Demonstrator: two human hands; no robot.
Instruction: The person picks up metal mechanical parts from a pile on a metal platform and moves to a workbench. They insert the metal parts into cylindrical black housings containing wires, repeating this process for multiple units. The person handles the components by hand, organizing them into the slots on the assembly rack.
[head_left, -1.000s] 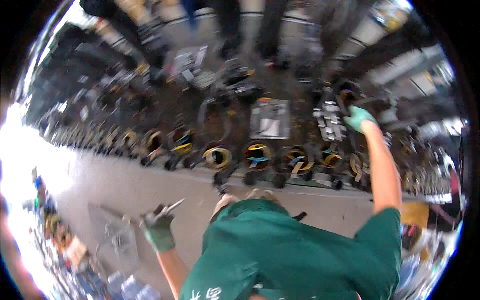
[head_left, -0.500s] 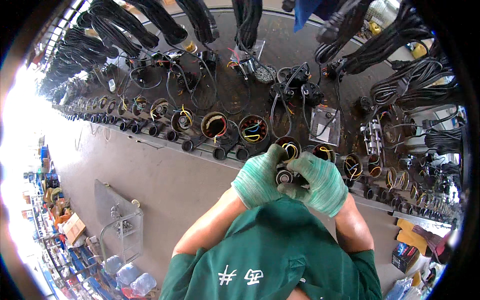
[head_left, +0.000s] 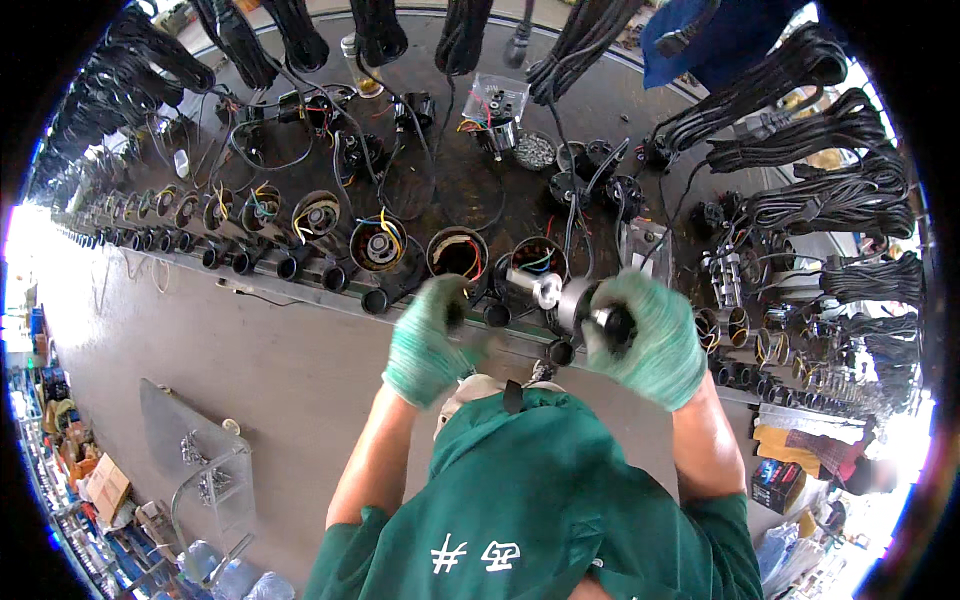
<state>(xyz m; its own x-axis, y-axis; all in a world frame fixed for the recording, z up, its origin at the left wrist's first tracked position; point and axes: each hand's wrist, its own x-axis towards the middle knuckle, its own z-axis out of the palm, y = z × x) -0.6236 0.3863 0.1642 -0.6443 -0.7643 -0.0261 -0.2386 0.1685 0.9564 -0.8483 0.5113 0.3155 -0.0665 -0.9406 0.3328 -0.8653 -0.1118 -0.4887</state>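
Observation:
My right hand, in a green-and-white knit glove, grips a motor rotor with a silvery shaft and a dark rounded end. The rotor is tilted, its shaft pointing left over the bench edge. My left hand, in a matching glove, is apart from it, smeared a little by motion, with thumb and fingers spread. Just beyond my left hand stands an open round motor housing with red and yellow wires. Another housing, with blue and yellow wires, stands behind the rotor's shaft.
Housings with short black tubes line the near bench edge. Bundled black cables hang along the far side. Motor end parts, a tub of small metal pieces and a clear tray sit on the bench. A cart stands at lower left.
My hands were together at a housing; now they are apart, the left further left. The rotor shows in my right hand, with its shaft out. The view has shifted.

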